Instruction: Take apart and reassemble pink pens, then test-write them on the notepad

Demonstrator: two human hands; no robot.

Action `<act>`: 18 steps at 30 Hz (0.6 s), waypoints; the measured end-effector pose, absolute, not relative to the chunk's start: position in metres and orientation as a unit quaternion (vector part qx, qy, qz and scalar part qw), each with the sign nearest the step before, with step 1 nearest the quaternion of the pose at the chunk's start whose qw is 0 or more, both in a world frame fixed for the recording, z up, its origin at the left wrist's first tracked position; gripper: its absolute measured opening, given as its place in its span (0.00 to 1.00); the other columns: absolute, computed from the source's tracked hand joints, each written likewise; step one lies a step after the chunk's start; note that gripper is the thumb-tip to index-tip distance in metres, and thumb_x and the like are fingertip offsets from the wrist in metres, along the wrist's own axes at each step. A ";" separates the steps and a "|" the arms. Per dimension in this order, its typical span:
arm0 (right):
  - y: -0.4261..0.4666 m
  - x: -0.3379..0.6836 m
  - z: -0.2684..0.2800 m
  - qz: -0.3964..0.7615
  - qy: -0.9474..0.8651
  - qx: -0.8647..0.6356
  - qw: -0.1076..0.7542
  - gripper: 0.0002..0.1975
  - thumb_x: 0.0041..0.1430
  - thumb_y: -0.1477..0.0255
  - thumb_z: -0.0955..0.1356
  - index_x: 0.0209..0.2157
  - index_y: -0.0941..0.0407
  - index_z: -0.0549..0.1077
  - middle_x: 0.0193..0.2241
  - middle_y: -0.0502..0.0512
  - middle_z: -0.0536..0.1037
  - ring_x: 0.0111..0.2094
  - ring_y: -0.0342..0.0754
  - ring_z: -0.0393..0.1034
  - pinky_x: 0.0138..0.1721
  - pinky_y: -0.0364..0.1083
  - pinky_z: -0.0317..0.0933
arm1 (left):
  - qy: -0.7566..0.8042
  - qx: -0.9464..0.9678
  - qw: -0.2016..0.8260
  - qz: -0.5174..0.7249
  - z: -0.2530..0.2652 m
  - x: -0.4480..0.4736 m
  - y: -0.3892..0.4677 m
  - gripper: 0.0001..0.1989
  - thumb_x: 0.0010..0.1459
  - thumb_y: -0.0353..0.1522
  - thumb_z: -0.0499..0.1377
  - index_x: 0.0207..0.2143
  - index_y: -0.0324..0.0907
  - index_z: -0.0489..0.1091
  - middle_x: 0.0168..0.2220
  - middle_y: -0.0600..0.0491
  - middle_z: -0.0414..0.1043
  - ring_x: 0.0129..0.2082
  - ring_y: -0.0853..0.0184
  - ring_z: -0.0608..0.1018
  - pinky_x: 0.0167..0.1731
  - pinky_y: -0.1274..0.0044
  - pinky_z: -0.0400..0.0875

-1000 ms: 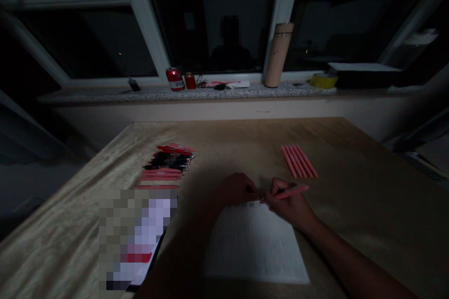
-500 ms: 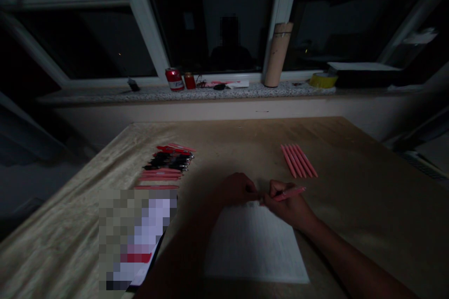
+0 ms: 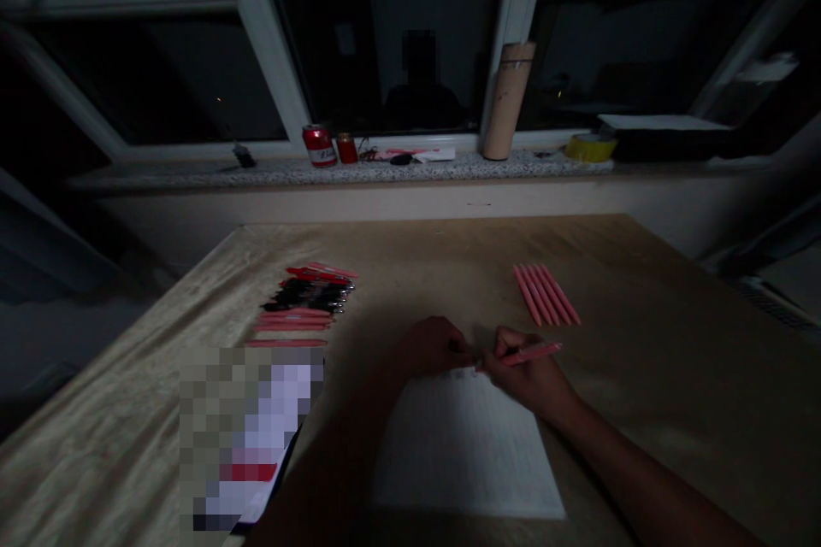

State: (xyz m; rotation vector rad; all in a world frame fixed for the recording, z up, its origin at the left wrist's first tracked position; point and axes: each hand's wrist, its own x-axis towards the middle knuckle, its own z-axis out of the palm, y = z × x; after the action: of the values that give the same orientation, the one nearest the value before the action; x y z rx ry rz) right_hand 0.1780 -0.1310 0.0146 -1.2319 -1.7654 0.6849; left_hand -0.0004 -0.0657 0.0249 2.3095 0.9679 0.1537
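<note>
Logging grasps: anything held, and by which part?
Right hand: pink pen, near its writing end. Left hand, at the far edge of the paper: can't tell.

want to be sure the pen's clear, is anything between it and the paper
Nothing visible: the right hand holds the pink pen at the far edge of the paper, its tip too dim to make out. The left hand is close beside.
</note>
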 end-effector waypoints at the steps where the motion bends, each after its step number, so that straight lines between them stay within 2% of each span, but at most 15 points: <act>1: -0.131 0.178 0.015 0.274 -0.709 -0.491 0.425 0.15 0.53 0.71 0.65 0.18 0.54 0.55 0.14 0.44 0.59 0.17 0.38 0.54 0.18 0.39 0.46 | 0.366 0.875 0.313 0.056 0.024 -0.001 -0.065 0.13 0.53 0.38 0.57 0.30 0.38 0.77 0.24 0.54 0.74 0.24 0.74 0.71 0.26 0.82 0.58; 5: -0.131 0.178 0.015 0.287 -0.704 -0.490 0.426 0.16 0.51 0.71 0.65 0.17 0.54 0.54 0.14 0.44 0.58 0.16 0.39 0.55 0.18 0.39 0.47 | 0.359 0.879 0.309 0.058 0.024 -0.001 -0.065 0.12 0.52 0.37 0.57 0.31 0.39 0.77 0.26 0.54 0.75 0.26 0.73 0.73 0.28 0.82 0.60; 18: -0.132 0.178 0.015 0.322 -0.679 -0.503 0.427 0.14 0.52 0.71 0.64 0.18 0.54 0.54 0.13 0.45 0.63 0.15 0.40 0.60 0.16 0.39 0.50 | 0.361 0.879 0.307 0.049 0.028 0.000 -0.065 0.12 0.53 0.37 0.58 0.31 0.38 0.77 0.27 0.52 0.76 0.26 0.72 0.73 0.28 0.81 0.61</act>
State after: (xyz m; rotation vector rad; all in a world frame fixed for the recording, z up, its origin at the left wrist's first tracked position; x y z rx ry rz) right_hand 0.1784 -0.1324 0.0150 -1.2560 -1.6963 0.8055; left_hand -0.0003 -0.0653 0.0276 2.3262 0.9563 0.1292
